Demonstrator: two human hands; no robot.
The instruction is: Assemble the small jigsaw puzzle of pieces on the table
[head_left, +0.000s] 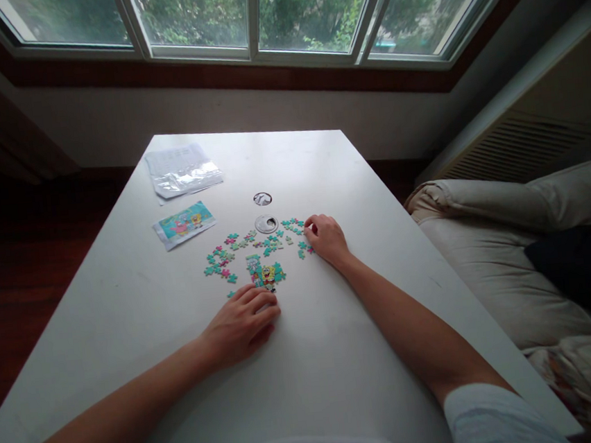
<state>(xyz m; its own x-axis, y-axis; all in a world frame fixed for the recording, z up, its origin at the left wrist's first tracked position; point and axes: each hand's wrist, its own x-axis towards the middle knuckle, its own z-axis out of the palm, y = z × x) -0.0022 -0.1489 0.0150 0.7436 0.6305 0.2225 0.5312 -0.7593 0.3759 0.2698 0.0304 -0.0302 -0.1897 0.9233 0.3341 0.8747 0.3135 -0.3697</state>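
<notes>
On the white table, my left hand [247, 320] rests palm down with its fingers loosely spread. Its fingertips lie at the near edge of a partly joined jigsaw puzzle [268, 273] with a yellow cartoon figure, covering some of its lower side. My right hand [327, 238] is at the right end of the loose puzzle pieces [271, 243], thumb and index finger drawn together at a small puzzle piece, which the fingers mostly hide. More green, pink and pale puzzle pieces [218, 260] curve around the joined part on the left and far sides.
A picture card [185, 224] with cartoon figures lies to the left, with a clear plastic bag and paper [183, 169] behind it. Two round fittings [266, 223] are set in the white table [342, 384]. A cushioned seat [466, 261] stands along the right; windows [197, 15] are beyond.
</notes>
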